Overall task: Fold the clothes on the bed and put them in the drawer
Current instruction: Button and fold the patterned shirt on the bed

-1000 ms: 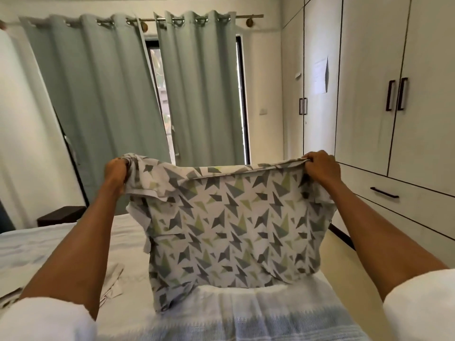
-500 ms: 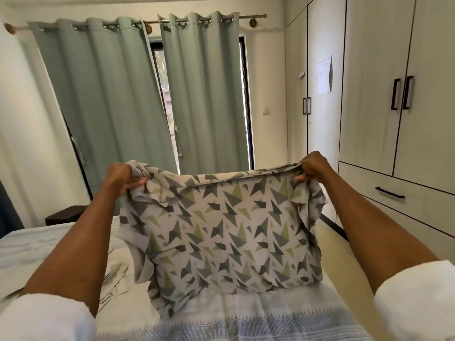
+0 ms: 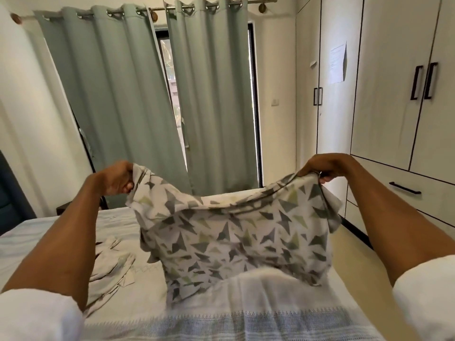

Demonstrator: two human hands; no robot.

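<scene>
A white shirt with grey and green triangles (image 3: 236, 239) hangs in the air over the bed (image 3: 221, 316), its lower part touching the bedcover. My left hand (image 3: 115, 178) grips its upper left corner. My right hand (image 3: 320, 167) pinches the upper right corner. The top edge sags between the two hands. A pale grey garment (image 3: 110, 269) lies crumpled on the bed at the left, partly behind my left forearm. The closed drawer (image 3: 403, 190) with a black handle sits in the wardrobe at the right.
White wardrobe doors (image 3: 389, 82) fill the right wall, with a strip of floor (image 3: 354, 254) between them and the bed. Green curtains (image 3: 128, 94) hang over a window at the back. A dark bedside table (image 3: 65, 207) stands behind the bed at the left.
Both hands have spread further apart and the shirt has dropped lower, its top edge slackening and its lower part settling on the bedcover.
</scene>
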